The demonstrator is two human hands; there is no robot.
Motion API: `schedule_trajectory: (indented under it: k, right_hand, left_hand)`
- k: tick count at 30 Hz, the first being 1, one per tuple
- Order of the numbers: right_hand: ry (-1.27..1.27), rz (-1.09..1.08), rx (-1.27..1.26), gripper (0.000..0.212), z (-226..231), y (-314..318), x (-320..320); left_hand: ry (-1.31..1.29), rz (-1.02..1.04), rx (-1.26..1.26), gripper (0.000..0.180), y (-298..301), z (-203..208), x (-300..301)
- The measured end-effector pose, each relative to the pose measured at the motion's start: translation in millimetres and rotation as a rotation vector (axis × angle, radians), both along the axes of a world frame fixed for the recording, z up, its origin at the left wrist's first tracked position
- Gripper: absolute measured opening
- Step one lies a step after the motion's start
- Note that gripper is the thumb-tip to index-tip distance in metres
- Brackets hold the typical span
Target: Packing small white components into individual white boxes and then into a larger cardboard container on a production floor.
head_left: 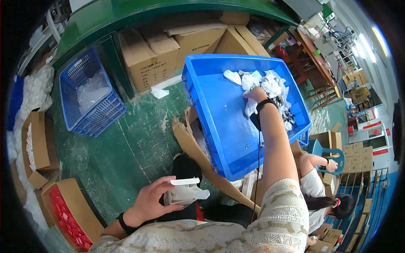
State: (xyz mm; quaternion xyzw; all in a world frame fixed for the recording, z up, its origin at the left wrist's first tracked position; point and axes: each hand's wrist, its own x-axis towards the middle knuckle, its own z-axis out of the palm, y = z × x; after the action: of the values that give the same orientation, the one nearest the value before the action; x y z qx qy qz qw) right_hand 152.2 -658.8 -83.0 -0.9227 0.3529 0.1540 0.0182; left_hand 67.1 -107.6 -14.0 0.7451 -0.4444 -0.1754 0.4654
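My left hand point(150, 202) grips a small white open box point(184, 194) low in the picture, just above my lap. The box's flaps stand out, and what is inside cannot be made out. My right hand point(255, 94) reaches into a big blue plastic tray point(228, 145). Its curled fingers close on a white wrapped piece point(250, 107) at the left edge of a pile of crumpled white packets point(274, 84); the fingertips are partly hidden. A few tiny metal bits lie on the tray's bottom.
A blue basket point(93, 120) with clear plastic bags stands at left. Cardboard boxes point(152, 63) sit under the green table point(168, 12). A carton of red packets point(69, 215) is at lower left. A torn carton point(198, 156) lies beside the tray. Another person point(320, 189) sits close at right.
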Motion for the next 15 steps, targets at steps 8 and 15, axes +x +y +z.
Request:
schedule_trajectory:
  k: [8,15]
  right_hand:
    - [0.02,0.132,-0.04,0.04,1.9,-12.9,-17.3]
    - [-0.531,0.039,0.785,0.035,137.5,102.7,-90.9]
  left_hand:
    - [0.029,-0.013,-0.017,0.062,4.5,-4.6,-5.5]
    - [-0.097,-0.001,0.024,0.065,7.1,-1.8,-24.5]
